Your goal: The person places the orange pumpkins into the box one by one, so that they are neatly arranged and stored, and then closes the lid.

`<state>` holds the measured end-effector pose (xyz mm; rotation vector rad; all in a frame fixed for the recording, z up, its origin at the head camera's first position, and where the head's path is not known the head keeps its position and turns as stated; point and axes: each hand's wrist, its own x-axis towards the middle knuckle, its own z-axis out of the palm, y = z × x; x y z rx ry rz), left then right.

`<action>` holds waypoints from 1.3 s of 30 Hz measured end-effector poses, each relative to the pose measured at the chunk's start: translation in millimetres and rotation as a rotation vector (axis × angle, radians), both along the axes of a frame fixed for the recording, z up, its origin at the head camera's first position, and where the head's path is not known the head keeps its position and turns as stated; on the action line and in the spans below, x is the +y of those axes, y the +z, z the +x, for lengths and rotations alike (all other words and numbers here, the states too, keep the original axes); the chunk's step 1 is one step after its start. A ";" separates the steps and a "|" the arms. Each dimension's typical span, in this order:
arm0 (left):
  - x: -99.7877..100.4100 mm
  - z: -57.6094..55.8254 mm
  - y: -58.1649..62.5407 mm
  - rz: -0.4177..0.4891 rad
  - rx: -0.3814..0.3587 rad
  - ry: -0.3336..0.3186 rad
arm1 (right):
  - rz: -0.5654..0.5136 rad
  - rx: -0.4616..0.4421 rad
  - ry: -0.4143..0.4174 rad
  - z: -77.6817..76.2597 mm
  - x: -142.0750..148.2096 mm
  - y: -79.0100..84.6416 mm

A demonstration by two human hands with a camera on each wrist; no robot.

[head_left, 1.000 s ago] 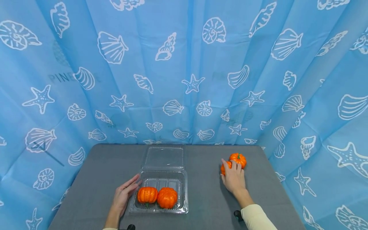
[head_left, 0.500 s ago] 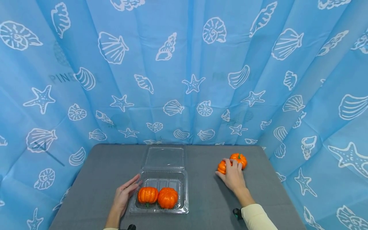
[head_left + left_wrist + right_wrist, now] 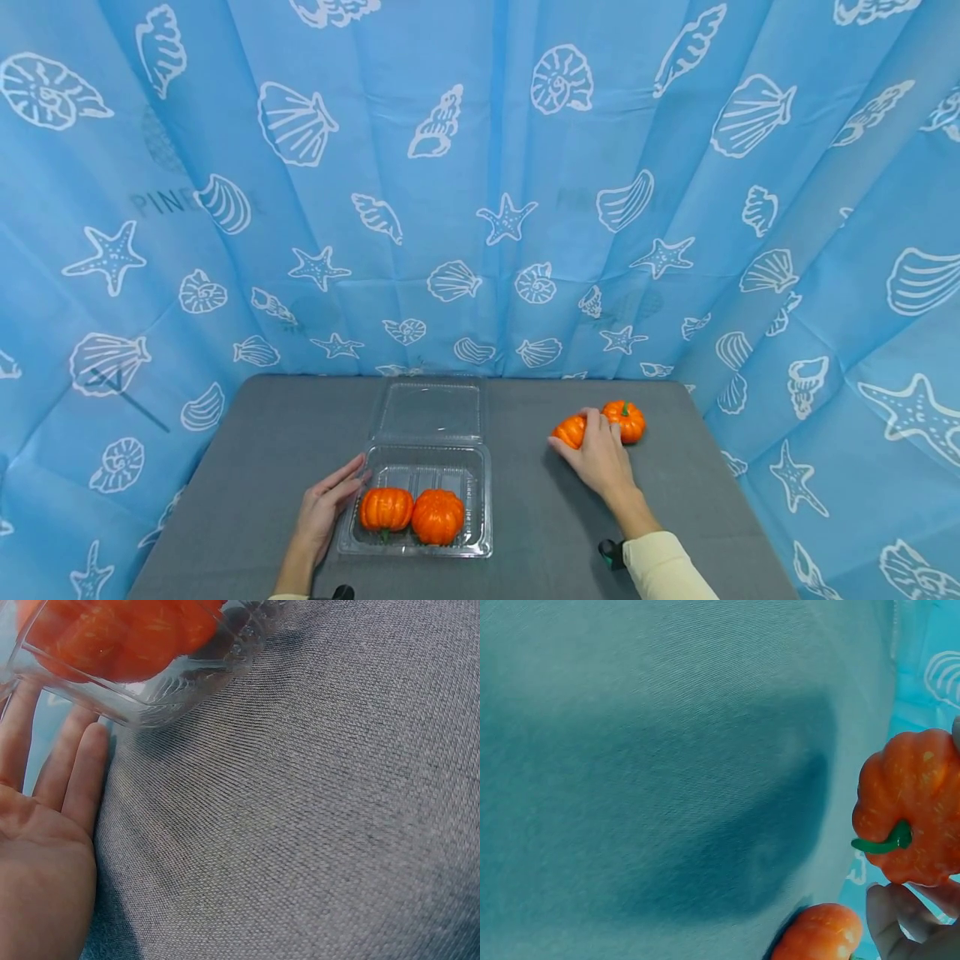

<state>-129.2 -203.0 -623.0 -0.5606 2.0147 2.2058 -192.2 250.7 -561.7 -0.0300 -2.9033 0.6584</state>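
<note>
My right hand grips a small orange toy pumpkin on the right side of the table. In the right wrist view that pumpkin shows its green stem, with fingertips at its edges. A second pumpkin sits just behind the hand. With fingers extended, my left hand rests against the left side of a clear plastic clamshell box. Two more pumpkins, one on the left and one on the right, lie side by side in the box's near half.
The box's hinged lid lies folded back toward the curtain. Grey cloth covers the table. A blue shell-patterned curtain stands along the back and sides.
My right hand has closed around the nearer pumpkin and drawn it left, away from the pumpkin behind. The left hand and the box have stayed put.
</note>
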 end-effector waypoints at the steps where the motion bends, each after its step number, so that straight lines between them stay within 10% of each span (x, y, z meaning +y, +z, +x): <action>1: -0.2 0.2 -0.1 0.004 0.002 0.003 | -0.007 -0.005 -0.002 -0.3 -0.7 0.8; 31: -0.1 0.0 0.6 -0.031 -0.014 0.003 | -0.238 -0.160 0.035 2.8 -35.2 18.4; 39: 0.7 -0.3 0.8 -0.034 -0.012 0.007 | -0.242 -0.051 0.134 5.3 -46.6 25.5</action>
